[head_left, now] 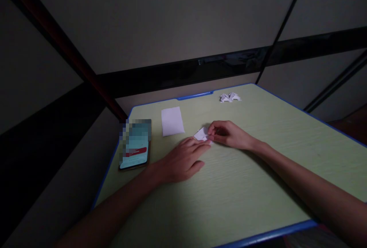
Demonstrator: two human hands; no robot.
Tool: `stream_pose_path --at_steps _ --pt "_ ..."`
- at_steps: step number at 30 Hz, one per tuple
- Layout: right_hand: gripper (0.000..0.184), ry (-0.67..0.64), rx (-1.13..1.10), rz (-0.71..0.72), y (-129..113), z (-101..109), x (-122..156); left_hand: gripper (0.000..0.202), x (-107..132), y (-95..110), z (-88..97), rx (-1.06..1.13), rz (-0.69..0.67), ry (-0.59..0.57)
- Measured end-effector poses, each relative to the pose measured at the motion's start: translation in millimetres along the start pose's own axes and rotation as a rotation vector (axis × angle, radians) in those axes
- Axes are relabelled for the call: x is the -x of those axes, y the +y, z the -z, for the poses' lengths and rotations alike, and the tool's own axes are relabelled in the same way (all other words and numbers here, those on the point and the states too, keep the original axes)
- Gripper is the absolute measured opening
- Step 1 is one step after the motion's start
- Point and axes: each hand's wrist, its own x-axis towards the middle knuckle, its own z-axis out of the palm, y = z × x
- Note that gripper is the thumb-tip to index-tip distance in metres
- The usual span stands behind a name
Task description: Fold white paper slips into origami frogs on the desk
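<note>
A small folded piece of white paper point(201, 133) lies on the table between my hands. My left hand point(183, 159) rests flat with its fingers stretched out, the fingertips over the paper's near edge. From the right, my right hand point(226, 133) pinches the paper's right side between thumb and fingers. That pinched edge is partly hidden by the fingers. Just beyond my left hand lies a flat white sheet of paper point(172, 121), touched by neither hand.
A phone point(135, 145) with a lit screen lies at the table's left edge. Folded white paper figures point(230, 97) stand at the back right. The pale green table point(258, 187) has a blue rim and a blue handle point(195, 95) at the back, close to dark-banded panels point(177, 76).
</note>
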Motion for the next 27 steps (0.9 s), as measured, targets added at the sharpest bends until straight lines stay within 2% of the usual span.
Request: stream_pose_path --at_steps 2,7,11,15,19,27 --pt "0.011 -0.016 -0.017 0.024 3 3 0 0.046 0 2 -0.5 0.034 0.013 -0.001" --pt "0.01 -0.024 0.121 0.122 5 6 0 0.044 2 -6 -0.4 0.139 0.067 0.021" --pt "0.011 -0.047 0.145 0.179 4 9 1 0.041 1 -13 -0.1 0.095 0.063 0.026" --pt "0.013 -0.058 0.227 0.247 0 11 3 0.041 0 -13 1.3 0.055 0.025 0.023" --pt "0.021 -0.098 0.281 0.311 -3 10 5 0.043 0 -11 2.5 0.062 0.052 0.011" --pt "0.02 -0.113 0.423 0.281 -9 4 8 0.042 1 -15 -2.1 0.103 0.088 0.057"
